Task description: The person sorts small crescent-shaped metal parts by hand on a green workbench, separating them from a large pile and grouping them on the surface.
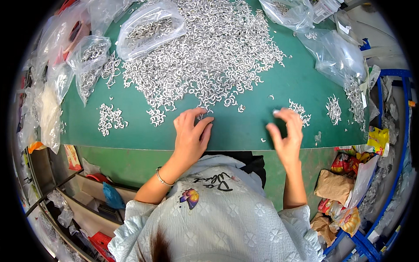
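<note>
A broad heap of small silvery curved metal pieces (pixel 205 52) covers the far middle of a green tabletop (pixel 244 131). My left hand (pixel 190 131) rests at the near edge of this heap, fingers bent and apart, the fingertips by a few loose pieces. Further right, my right hand (pixel 288 133) hovers over the table, its thumb and forefinger curved with a gap between them. Slight blur softens its fingertips; no held piece shows there. Just beyond it lies a small pile of curved pieces (pixel 300 112). Another small pile (pixel 111 118) sits left of my left hand.
Clear plastic bags of metal pieces stand at the far left (pixel 150 30) and left (pixel 91 56). More bags (pixel 331 56) lie at the right, near another little pile (pixel 333 110). Below the table's right end are packets and a brown paper bag (pixel 334 185), beside a blue rack (pixel 406 131).
</note>
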Motion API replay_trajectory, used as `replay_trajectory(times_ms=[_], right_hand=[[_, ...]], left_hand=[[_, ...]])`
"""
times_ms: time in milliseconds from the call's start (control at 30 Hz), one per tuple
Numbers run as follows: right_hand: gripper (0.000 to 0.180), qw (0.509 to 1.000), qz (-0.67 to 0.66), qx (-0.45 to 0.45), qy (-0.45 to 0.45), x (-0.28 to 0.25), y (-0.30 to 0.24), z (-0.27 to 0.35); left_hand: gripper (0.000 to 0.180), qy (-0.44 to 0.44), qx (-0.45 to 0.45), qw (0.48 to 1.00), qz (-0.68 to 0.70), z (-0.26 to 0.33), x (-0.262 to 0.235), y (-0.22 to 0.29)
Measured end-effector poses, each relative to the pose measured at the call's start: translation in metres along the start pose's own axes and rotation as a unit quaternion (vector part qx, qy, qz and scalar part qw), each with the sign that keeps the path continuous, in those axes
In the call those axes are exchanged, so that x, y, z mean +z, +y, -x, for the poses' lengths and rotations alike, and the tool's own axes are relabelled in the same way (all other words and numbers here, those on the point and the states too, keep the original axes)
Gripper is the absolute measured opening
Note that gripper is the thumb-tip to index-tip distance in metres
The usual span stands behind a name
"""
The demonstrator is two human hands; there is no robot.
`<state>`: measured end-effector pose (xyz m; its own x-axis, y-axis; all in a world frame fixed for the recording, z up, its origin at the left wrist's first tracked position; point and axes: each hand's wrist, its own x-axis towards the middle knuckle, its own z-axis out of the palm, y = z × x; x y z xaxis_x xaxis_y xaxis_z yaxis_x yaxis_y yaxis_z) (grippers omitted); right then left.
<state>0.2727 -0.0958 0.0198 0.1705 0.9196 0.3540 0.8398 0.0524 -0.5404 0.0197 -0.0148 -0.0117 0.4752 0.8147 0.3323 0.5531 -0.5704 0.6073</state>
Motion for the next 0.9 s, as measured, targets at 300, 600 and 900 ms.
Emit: replay_trajectory(times_ms=[300, 600, 900], right_hand=[[0.05, 0.978, 0.19, 0.043, 0.073, 0.002, 0.032, 0.014], [0.052, 0.993, 0.065, -0.065, -0.075, 0.044, 0.007, -0.022], [0.042, 0.993, -0.029, -0.065, -0.093, 0.037, 0.001, -0.049]], left_hand=[[0.025, 0.002, -0.014, 1.0, -0.001, 0.0, -0.001, 0.002], [0.047, -0.141, 0.123, 0.979, -0.087, -0.031, 0.023, 0.039], [0.034, -0.167, 0.038, 0.984, -0.041, -0.004, -0.005, 0.027]])
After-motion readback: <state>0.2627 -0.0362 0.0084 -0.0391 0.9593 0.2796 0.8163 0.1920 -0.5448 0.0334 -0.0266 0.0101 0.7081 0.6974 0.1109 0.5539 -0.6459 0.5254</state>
